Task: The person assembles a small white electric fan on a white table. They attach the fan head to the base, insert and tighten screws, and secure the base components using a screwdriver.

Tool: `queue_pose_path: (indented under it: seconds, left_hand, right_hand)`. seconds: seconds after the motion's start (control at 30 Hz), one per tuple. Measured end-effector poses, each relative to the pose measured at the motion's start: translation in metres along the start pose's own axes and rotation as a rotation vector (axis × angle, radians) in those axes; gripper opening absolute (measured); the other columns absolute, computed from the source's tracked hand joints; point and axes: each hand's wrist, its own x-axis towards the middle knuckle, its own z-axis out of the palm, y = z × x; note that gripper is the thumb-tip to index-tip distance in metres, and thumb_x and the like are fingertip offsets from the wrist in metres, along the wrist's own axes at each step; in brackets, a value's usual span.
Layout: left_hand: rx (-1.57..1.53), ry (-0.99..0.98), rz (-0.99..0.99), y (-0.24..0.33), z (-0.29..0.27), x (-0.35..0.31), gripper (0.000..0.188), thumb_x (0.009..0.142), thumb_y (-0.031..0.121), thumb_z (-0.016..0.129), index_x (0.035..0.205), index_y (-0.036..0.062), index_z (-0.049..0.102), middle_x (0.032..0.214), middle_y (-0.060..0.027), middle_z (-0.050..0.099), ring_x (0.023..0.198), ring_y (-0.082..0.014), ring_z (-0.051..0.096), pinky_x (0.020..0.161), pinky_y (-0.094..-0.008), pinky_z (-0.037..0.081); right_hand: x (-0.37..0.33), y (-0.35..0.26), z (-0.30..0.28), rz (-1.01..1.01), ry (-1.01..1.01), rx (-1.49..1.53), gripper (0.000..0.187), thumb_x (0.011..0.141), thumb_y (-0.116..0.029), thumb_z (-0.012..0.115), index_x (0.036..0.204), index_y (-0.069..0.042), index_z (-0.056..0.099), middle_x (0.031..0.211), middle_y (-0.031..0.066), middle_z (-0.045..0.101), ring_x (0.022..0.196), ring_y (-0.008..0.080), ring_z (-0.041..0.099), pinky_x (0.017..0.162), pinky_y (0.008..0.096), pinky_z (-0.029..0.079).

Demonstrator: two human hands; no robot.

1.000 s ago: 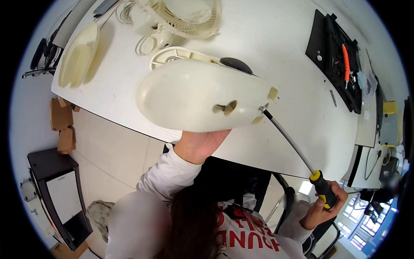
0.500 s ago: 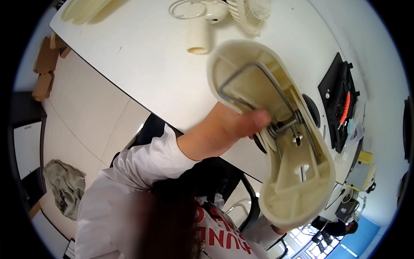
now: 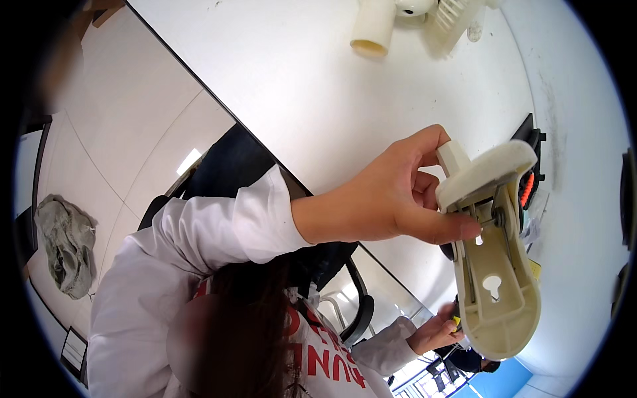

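My left hand grips a cream plastic clamp, the base of a clip-on fan by its look, with the thumb near its metal spring. One clamp half tilts up toward me; the long half hangs below it and shows a keyhole-shaped slot. Metal rods run along its hollow inside. Lower down, beside the clamp's far end, my right hand is closed around a small dark thing with a yellow part. The clamp hides most of that thing, so its kind is unclear.
On the white table, a cream tube and a slatted fan grille lie at the far side. A black tool case with an orange item stands at the right, partly behind the clamp. Grey cloth lies on the floor at left.
The clamp has turned in my left hand and moved right, now seen more edge-on. My right hand has come into view with the small dark-and-yellow thing. The view has shifted over the table.
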Motion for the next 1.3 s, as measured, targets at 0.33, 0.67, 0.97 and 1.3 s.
queue_pose_path:
  seconds: [0.33,0.67,0.97,1.3]
  left_hand:
    - [0.003,0.003,-0.092,0.004,0.0,-0.003,0.065,0.067,0.023,0.079,0.111,-0.0024,0.039,0.106,-0.0132,0.053,0.081,-0.0154,0.062,0.066,-0.0233,0.051]
    - [-0.078,0.035,-0.123,0.005,0.001,-0.003,0.064,0.067,0.023,0.079,0.11,-0.0021,0.039,0.103,-0.0128,0.053,0.078,-0.014,0.061,0.065,-0.0227,0.051]
    - [-0.006,0.029,-0.123,0.007,0.001,-0.003,0.063,0.067,0.025,0.079,0.109,-0.0017,0.04,0.1,-0.012,0.054,0.074,-0.0112,0.06,0.063,-0.0212,0.049]
    - [-0.026,0.056,-0.085,0.0,0.004,-0.002,0.063,0.067,0.026,0.079,0.107,-0.002,0.04,0.101,-0.014,0.054,0.074,-0.0129,0.061,0.063,-0.0221,0.05]
  right_hand:
    - [0.011,-0.006,0.017,0.045,-0.109,0.018,0.057,0.071,-0.038,0.074,0.107,-0.002,0.05,0.087,0.0066,0.053,0.071,0.0132,0.046,0.058,0.0228,0.033]
    - [0.012,-0.006,0.014,-0.016,-0.098,0.0,0.053,0.071,-0.035,0.074,0.104,-0.002,0.05,0.085,0.0054,0.053,0.07,0.0132,0.047,0.059,0.0227,0.034]
    - [0.017,0.0,-0.002,-0.028,-0.145,0.029,0.045,0.072,-0.029,0.075,0.102,-0.004,0.052,0.088,0.0034,0.055,0.07,0.0136,0.046,0.061,0.0245,0.035]
    - [0.011,-0.006,0.023,0.026,0.071,0.075,0.046,0.082,-0.045,0.058,0.101,-0.003,0.051,0.083,0.0048,0.052,0.065,0.0121,0.042,0.055,0.022,0.031]
